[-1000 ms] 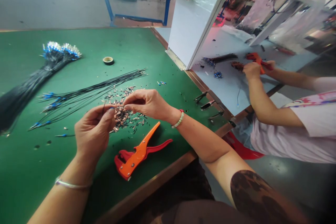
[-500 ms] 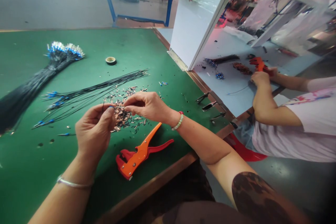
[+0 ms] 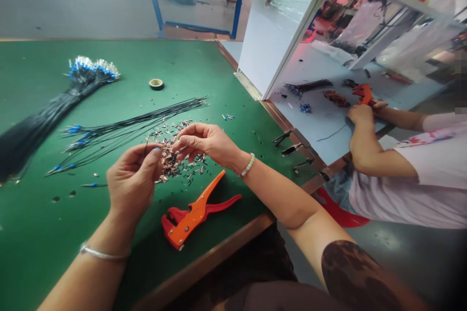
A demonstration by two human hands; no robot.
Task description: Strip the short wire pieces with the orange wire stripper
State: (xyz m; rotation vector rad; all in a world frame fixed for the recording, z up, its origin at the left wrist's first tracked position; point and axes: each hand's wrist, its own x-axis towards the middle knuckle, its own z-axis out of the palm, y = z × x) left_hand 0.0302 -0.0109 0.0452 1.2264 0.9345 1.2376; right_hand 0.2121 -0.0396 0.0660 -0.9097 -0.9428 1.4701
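Left hand [image 3: 131, 177] pinching a black wire [image 3: 147, 146] over the scraps [image 3: 170, 164]. Right hand [image 3: 209, 143] just right, fingers loosely bent; cannot tell if gripping. Half a second ago its thumb and fingertips met; now spread. Pliers [image 3: 197, 211] near side, by the table edge [image 3: 222, 245]; bare table [image 3: 29, 238] near left.

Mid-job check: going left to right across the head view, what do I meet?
Thick black wire bundle, left hand, orange-and-red wire stripper, beaded bracelet, copper-coloured pile, co-worker's orange tool.
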